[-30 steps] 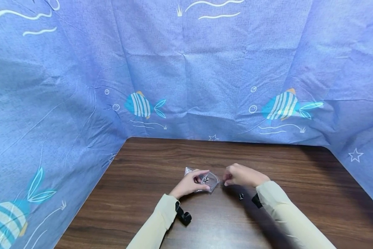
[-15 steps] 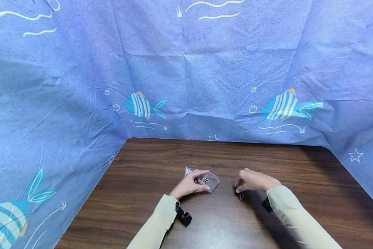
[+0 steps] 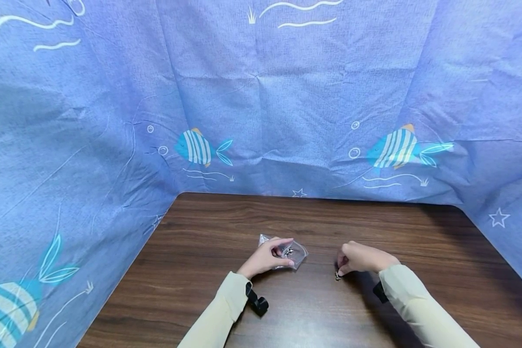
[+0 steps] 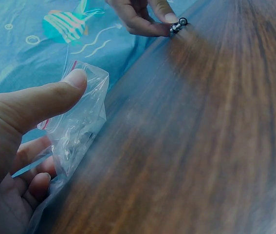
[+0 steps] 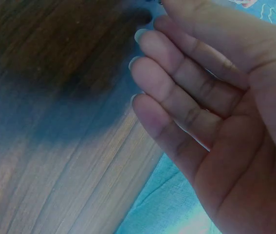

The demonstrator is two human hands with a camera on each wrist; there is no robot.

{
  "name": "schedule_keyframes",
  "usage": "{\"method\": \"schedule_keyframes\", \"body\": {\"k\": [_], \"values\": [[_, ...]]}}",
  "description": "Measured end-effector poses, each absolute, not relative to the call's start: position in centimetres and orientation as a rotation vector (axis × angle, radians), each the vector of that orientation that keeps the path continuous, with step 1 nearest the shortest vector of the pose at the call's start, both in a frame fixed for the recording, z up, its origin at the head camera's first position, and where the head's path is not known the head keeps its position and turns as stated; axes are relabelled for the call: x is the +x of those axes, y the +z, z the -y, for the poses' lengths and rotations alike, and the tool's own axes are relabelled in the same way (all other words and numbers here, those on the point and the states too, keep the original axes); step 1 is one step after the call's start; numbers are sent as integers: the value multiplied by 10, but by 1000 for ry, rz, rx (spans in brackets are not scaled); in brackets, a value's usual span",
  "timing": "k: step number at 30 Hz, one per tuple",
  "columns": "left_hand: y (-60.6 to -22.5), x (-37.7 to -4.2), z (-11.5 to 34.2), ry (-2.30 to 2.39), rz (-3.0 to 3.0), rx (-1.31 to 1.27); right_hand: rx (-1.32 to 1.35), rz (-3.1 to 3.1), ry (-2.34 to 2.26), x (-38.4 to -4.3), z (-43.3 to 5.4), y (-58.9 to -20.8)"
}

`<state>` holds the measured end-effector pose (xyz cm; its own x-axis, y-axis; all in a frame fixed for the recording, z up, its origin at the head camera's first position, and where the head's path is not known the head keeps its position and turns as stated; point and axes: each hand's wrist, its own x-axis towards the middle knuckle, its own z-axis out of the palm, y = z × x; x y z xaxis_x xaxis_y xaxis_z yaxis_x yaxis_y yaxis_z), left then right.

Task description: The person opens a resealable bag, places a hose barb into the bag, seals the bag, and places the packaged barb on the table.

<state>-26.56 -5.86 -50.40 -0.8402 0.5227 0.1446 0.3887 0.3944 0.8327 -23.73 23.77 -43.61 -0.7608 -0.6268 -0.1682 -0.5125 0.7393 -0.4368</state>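
Observation:
My left hand (image 3: pixel 267 254) holds a clear zip bag (image 4: pixel 86 107), its thumb on one side and curled fingers on the other. The bag's red-lined mouth stands partly apart. Several small shiny pieces (image 3: pixel 289 251) lie inside; their exact kind is too small to tell. To the right, my right hand (image 3: pixel 363 257) is low over the table, thumb and forefinger pinching at small dark, shiny metal parts (image 3: pixel 337 276). One part shows a round ring-like end in the left wrist view. In the right wrist view the pinch is almost out of frame, and the other fingers bend loosely.
The brown wood-grain table (image 3: pixel 226 222) lies under both hands. A blue cloth (image 3: pixel 295 96) with fish prints hangs behind and at the sides. A black strap (image 3: pixel 257 300) with a small device sits at the left wrist.
My right hand has moved right, away from the bag, and down to the small metal parts, where thumb and forefinger now meet them. The left hand and bag have stayed in place.

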Motion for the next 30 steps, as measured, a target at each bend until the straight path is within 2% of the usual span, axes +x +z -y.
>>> {"method": "schedule_keyframes", "body": {"k": [30], "values": [[-504,-266,58,1456,-2493,822,-974,-2646,-532,-243,-233,-445]]}}
